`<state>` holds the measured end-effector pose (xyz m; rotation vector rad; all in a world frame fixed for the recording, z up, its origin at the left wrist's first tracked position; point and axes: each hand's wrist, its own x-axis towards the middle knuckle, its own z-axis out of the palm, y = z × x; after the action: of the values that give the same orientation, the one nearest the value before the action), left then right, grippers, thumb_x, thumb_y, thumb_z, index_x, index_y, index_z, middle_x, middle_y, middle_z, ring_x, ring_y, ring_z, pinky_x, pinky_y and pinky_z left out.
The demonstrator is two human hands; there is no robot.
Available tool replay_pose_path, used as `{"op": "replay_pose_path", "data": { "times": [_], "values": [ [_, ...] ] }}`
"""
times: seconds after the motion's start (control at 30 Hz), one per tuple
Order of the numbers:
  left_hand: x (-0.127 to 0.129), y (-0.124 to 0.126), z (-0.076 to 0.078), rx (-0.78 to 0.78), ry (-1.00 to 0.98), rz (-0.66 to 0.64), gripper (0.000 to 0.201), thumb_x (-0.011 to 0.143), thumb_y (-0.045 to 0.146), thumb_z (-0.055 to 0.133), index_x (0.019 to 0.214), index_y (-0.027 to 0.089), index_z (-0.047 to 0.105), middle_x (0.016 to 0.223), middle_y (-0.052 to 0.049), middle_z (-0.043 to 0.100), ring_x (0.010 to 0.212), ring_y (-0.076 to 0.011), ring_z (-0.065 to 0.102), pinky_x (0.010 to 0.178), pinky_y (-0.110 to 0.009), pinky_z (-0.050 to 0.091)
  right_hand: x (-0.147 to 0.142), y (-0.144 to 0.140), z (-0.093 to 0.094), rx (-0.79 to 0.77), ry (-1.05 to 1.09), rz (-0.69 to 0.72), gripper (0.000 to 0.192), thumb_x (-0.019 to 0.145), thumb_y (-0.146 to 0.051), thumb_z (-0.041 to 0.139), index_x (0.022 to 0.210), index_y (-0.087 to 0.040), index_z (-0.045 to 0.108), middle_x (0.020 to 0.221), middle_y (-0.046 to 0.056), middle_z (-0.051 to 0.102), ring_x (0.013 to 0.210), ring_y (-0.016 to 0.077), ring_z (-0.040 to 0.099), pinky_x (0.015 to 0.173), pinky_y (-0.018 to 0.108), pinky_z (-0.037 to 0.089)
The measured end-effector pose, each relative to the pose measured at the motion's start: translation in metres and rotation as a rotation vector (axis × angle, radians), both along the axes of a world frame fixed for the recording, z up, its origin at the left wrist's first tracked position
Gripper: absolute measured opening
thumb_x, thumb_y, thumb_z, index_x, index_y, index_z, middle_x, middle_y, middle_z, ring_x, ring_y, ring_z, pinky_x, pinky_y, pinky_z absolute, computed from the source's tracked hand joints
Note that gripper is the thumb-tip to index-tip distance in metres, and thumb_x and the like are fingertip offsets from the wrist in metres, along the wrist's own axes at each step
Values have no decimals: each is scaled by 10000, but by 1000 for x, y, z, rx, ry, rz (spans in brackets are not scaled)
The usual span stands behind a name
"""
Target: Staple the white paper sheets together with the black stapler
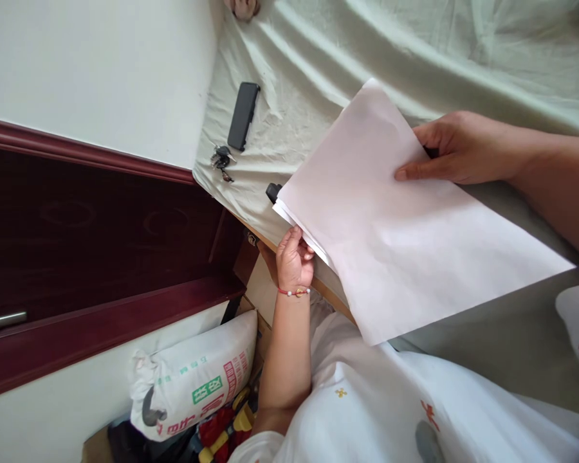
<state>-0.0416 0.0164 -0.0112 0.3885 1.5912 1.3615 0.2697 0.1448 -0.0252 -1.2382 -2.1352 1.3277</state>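
A few sheets of plain white paper (390, 218) lie together in a loose stack above the bed's edge, their layered edges showing at the lower left. My right hand (463, 149) holds the top right side, its thumb flat on the upper face and the other fingers behind. At the opposite edge, my left hand (295, 257), with a red beaded bracelet at the wrist, is closed on the stack's side with curled fingers. A small black object (273, 192) sticks out from behind the paper, mostly hidden.
On the pale green sheet (282, 145) lie a black phone (244, 116) and a bunch of keys (222, 159). A dark red door (101, 218) stands at the left. Below it are a printed white sack (197, 379) and yellow and red items (226, 434).
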Motion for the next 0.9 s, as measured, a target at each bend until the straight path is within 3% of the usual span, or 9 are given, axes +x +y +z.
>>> {"op": "replay_pose_path", "data": {
  "times": [0.2, 0.5, 0.67, 0.9],
  "values": [
    [-3, 0, 1, 3, -29, -14, 371, 541, 290, 949, 705, 148, 649, 563, 58, 581, 410, -32, 498, 345, -132, 286, 0, 1, -1, 20, -14, 7, 389, 844, -522, 698, 1047, -195, 751, 884, -16, 725, 819, 190, 654, 829, 398, 541],
    [-2, -1, 1, -7, -25, -5, 268, 593, 226, 870, 700, 155, 635, 565, 59, 577, 413, -30, 500, 354, -126, 283, -1, 0, 2, 34, -33, 7, 296, 873, -477, 705, 1015, -222, 750, 828, -43, 737, 733, 149, 660, 730, 357, 538],
    [0, 0, 3, -16, -29, 6, 268, 580, 211, 858, 691, 158, 620, 551, 67, 568, 405, -28, 497, 351, -122, 278, -1, 0, 2, 19, -28, 1, 253, 869, -417, 726, 1031, -226, 762, 832, -40, 732, 779, 162, 649, 787, 391, 542],
    [0, 0, 5, -21, -29, 9, 277, 595, 182, 832, 712, 168, 582, 559, 86, 544, 418, -20, 487, 363, -118, 264, -1, 0, 0, 17, -3, 7, 314, 849, -477, 714, 995, -201, 750, 815, -41, 725, 742, 157, 643, 763, 361, 542]
  ]
}}
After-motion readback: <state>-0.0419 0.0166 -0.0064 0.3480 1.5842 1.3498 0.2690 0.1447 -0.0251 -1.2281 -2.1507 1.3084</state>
